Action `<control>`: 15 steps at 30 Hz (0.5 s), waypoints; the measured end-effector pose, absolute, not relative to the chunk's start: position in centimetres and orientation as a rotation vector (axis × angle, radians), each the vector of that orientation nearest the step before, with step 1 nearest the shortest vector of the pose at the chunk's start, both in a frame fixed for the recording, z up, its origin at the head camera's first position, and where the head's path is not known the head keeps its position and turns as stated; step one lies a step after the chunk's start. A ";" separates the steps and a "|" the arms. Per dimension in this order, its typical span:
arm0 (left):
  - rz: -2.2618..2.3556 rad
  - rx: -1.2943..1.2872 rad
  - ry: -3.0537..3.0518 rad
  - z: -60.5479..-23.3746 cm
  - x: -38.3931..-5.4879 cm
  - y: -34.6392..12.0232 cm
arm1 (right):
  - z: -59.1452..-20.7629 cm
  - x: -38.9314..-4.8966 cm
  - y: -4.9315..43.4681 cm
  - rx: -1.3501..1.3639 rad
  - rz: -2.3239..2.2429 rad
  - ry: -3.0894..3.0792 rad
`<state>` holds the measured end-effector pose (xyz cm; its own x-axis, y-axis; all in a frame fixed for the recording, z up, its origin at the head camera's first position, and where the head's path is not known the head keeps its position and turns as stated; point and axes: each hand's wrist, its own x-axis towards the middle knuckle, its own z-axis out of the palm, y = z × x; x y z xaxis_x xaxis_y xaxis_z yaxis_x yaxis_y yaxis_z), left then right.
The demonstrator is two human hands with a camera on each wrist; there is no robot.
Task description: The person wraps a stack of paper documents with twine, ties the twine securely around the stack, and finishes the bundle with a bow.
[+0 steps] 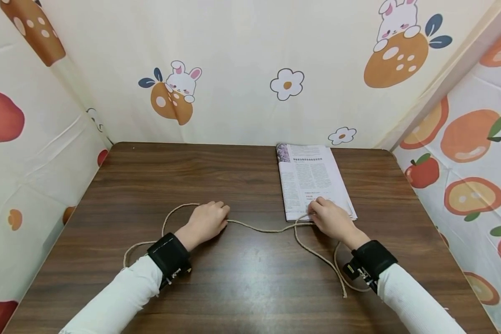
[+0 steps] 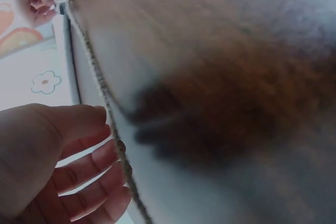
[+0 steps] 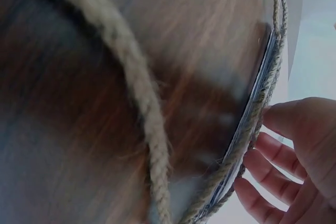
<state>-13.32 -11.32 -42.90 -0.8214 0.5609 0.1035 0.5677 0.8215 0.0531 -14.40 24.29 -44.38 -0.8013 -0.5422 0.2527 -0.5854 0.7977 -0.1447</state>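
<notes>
A thin beige rope (image 1: 267,230) runs across the table between both hands. My left hand (image 1: 208,220) pinches it, with fingers curled. In the left wrist view, the rope (image 2: 100,77) passes along the fingertips beside the thumb. My right hand (image 1: 331,220) grips the rope near the newspaper's front edge, where strands cross in a small loop. Two strands lie together at the right hand's (image 3: 283,166) fingertips in the right wrist view. The folded newspaper (image 1: 313,174) lies flat at the table's back right, the right hand overlapping its near edge.
Under everything is a dark brown wooden table (image 1: 250,287). Slack rope curves left behind the left hand, and other strands trail toward the right wrist. A patterned curtain (image 1: 234,69) stands behind the table, with printed cloths at both sides.
</notes>
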 end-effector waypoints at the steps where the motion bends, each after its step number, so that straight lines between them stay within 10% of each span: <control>1: -0.123 -0.904 -2.928 -43.1 -13.3 -11.3 | -44.4 -14.4 24.3 0.883 0.310 -2.804; 15: -0.140 -0.764 -2.994 -43.8 -12.7 -14.0 | -44.4 -14.2 26.8 0.772 0.215 -2.841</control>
<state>-12.68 -13.96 -43.85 -0.8770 0.4756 0.0692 0.4799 0.8740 0.0757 -14.19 26.81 -44.37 -0.8465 -0.4854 0.2188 -0.5128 0.8538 -0.0899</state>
